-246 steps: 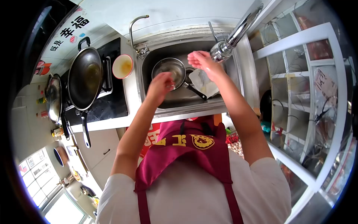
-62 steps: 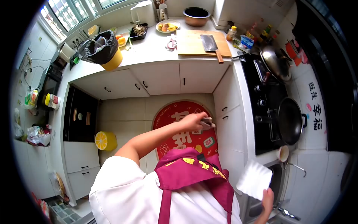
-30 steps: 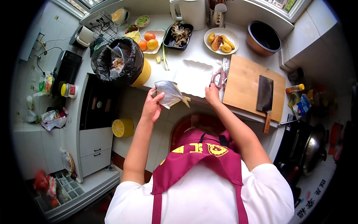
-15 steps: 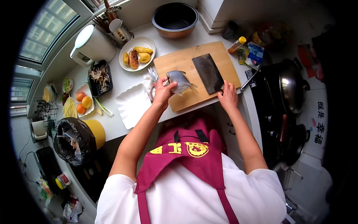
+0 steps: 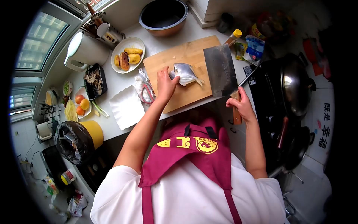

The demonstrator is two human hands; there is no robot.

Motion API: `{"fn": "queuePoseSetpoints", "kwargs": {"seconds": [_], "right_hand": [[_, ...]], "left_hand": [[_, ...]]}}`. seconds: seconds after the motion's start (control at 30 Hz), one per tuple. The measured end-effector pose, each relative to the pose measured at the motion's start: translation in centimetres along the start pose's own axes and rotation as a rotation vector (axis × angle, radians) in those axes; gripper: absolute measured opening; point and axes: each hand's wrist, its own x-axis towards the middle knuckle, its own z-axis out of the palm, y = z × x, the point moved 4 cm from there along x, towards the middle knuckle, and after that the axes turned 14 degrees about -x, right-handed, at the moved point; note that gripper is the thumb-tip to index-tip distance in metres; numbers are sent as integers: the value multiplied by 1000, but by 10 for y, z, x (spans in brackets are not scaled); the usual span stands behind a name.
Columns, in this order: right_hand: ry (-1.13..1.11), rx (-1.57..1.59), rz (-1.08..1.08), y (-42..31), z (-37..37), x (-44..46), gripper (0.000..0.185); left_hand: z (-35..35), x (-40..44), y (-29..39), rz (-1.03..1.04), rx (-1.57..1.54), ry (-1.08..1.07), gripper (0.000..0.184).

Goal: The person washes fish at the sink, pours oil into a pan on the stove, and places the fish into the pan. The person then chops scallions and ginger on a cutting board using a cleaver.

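Note:
A silvery, flat-bodied pomfret (image 5: 185, 73) lies on the wooden cutting board (image 5: 160, 59), tail pointing right. My left hand (image 5: 167, 84) holds it at the head end, thumb on the near side; the fingers partly hide that end. In my right hand (image 5: 243, 104) is a cleaver (image 5: 220, 69), gripped by its wooden handle at the board's right front. The broad dark blade is over the board's right side, just right of the tail and apart from the fish. Red-handled scissors (image 5: 147, 94) lie left of the board, beside crumpled clear plastic.
Left of the board are a scalloped white tray (image 5: 126, 107), a plate of browned yellow pieces (image 5: 128, 58), and a black tray of sliced mushrooms (image 5: 95, 80). A deep pot (image 5: 164, 18) stands behind. The stove (image 5: 278, 108) with a lidded wok is on the right.
My right hand has taken up the cleaver from the board and moved it right, blade raised. My left hand has set the pomfret down on the board, still touching its head end.

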Motion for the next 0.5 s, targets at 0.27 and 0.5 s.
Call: {"fn": "queuePoseSetpoints", "kwargs": {"seconds": [0.27,0.5], "right_hand": [[-141,128,-36,2,71,28,18],[-191,146,-42,2,89,52,17]], "left_hand": [[10,-3,9,462,80,-12,29],[13,-3,-6,395,-87,-4,26]]}}
